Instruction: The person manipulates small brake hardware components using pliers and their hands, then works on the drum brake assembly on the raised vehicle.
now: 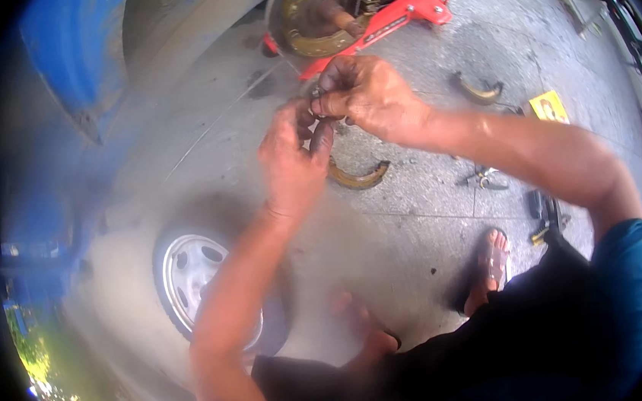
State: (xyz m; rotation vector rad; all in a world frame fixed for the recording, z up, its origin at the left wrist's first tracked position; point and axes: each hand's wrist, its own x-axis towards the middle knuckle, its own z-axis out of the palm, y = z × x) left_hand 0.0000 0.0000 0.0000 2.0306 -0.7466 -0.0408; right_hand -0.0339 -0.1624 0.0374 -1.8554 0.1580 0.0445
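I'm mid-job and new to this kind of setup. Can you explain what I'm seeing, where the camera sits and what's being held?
There's no machine here, just a person's bare hands. The one wide picture comes from a camera on their head, looking down, so straight edges bend near the rim. The left hand and right hand meet fingertip to fingertip around a small metallic piece, too small to identify. On the floor lie two curved brake shoes, pliers and a wheel. Beyond the hands are an exposed drum brake assembly and a red floor jack.
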